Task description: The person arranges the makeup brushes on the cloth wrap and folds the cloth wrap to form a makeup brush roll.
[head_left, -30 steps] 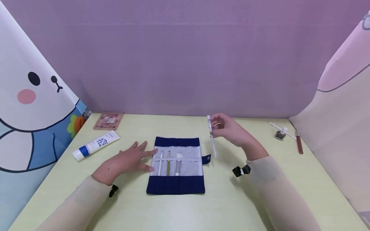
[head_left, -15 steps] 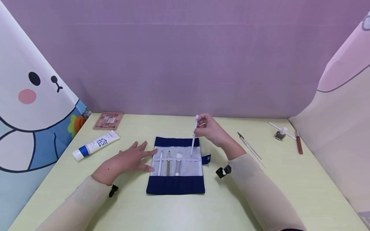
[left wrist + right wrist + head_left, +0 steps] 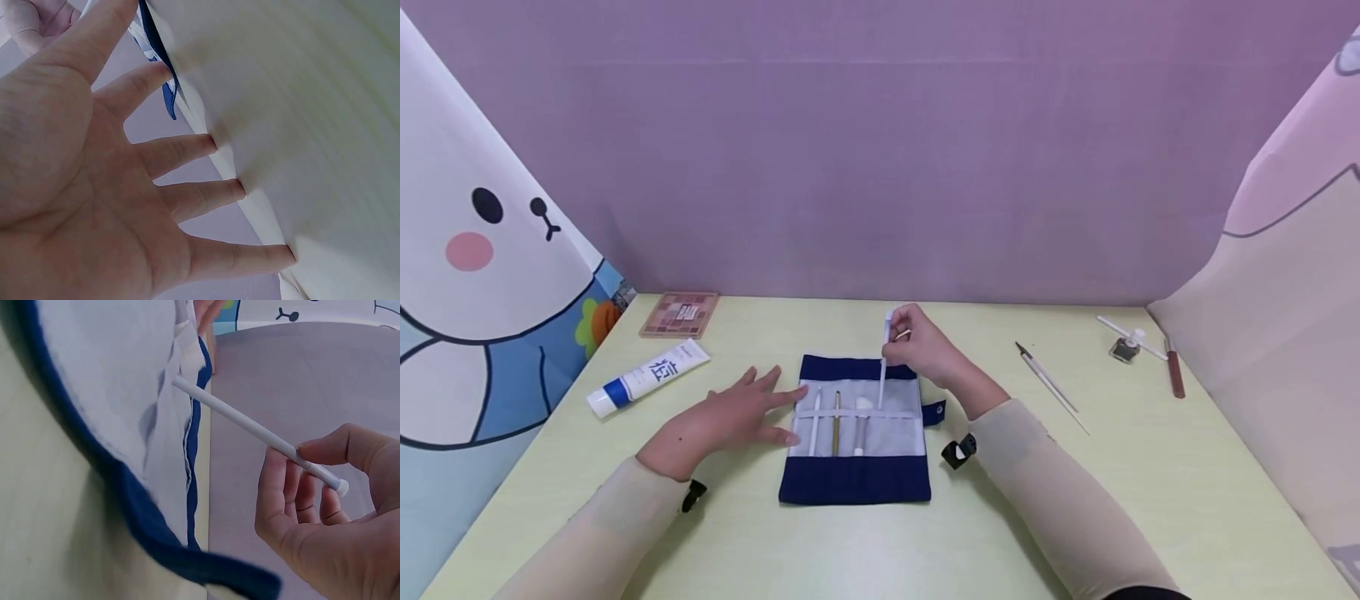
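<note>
A navy-edged roll-up pouch (image 3: 854,479) lies unrolled, its pale lining crossed by an elastic band (image 3: 898,414). Tucked under the band are a white pencil-like stick (image 3: 816,425), an olive-gold stick (image 3: 837,425) and a white-headed brush (image 3: 862,425). My right hand (image 3: 925,346) pinches a slim white stick with a capped end (image 3: 250,425) between thumb and fingers. Its lower tip is at the band, right of the brush; whether it is under the band I cannot tell. My left hand (image 3: 730,421) is spread flat, thumb and index finger at the pouch's left edge, other fingertips on the table (image 3: 312,156).
Left of the pouch lie a white-and-blue tube (image 3: 649,377) and a pink palette (image 3: 680,315). To the right are two thin brushes (image 3: 1051,385), a small dark bottle (image 3: 1125,350) beside a white stick (image 3: 1108,325), and a brown-handled tool (image 3: 1176,375). A strap (image 3: 934,412) sticks out from the pouch's right side.
My right hand has carried the white stick leftward from beside the pouch to above its lining, its tip lowered to the band. The left hand stays in place.
</note>
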`<state>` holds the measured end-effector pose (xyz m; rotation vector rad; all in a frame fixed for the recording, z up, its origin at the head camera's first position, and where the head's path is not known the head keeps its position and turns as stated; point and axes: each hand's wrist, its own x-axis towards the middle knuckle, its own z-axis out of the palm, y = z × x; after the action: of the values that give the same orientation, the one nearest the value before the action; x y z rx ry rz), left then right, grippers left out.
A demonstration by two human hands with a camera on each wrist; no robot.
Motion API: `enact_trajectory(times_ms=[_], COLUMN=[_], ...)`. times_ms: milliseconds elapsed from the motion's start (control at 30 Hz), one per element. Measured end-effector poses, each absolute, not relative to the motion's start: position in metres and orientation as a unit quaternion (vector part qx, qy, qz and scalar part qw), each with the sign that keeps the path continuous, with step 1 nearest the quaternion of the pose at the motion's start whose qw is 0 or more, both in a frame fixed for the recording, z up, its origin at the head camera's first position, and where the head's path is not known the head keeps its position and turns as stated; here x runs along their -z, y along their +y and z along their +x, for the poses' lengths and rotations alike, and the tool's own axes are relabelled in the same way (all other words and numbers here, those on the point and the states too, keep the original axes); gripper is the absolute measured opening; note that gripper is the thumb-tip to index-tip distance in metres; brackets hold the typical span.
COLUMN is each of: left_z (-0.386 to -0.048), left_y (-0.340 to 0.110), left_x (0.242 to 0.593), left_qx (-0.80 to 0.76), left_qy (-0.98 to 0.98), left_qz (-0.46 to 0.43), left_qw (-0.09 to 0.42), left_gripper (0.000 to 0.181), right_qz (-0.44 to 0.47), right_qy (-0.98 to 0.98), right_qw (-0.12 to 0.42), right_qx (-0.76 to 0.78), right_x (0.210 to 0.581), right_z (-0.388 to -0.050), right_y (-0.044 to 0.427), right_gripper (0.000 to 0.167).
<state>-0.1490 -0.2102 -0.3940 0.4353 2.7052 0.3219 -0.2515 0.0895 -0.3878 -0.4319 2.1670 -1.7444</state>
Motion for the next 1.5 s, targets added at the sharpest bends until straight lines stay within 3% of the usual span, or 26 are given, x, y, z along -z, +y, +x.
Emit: enact_trajectory(times_ms=[400, 733, 1267, 1500], left_z=[-0.149, -0.149, -0.149, -0.149], left_y=[-0.210, -0.211, -0.211, -0.211], left_x=[0.394, 0.394, 0.395, 0.394], left_qx=[-0.117, -0.115, -0.117, -0.116], left_qy=[0.962, 0.963, 0.962, 0.962], left_qz=[0.150, 0.151, 0.152, 0.151], left_qw=[0.193, 0.193, 0.192, 0.193], left_gripper=[0.084, 0.085, 0.085, 0.085], right_qz=[-0.144, -0.155, -0.218, -0.238], right_qy=[0.776, 0.799, 0.871, 0.890], right_qw=[0.196, 0.244, 0.223, 0.214], right_qx=[0.582, 0.527, 0.380, 0.325], right_x=[0.392, 0.396, 0.391, 0.391], right_z=[-0.250, -0.245, -0.232, -0.228], right_y=[0.088, 0.088, 0.093, 0.093], right_gripper=[0.041, 0.064, 0.047, 0.021])
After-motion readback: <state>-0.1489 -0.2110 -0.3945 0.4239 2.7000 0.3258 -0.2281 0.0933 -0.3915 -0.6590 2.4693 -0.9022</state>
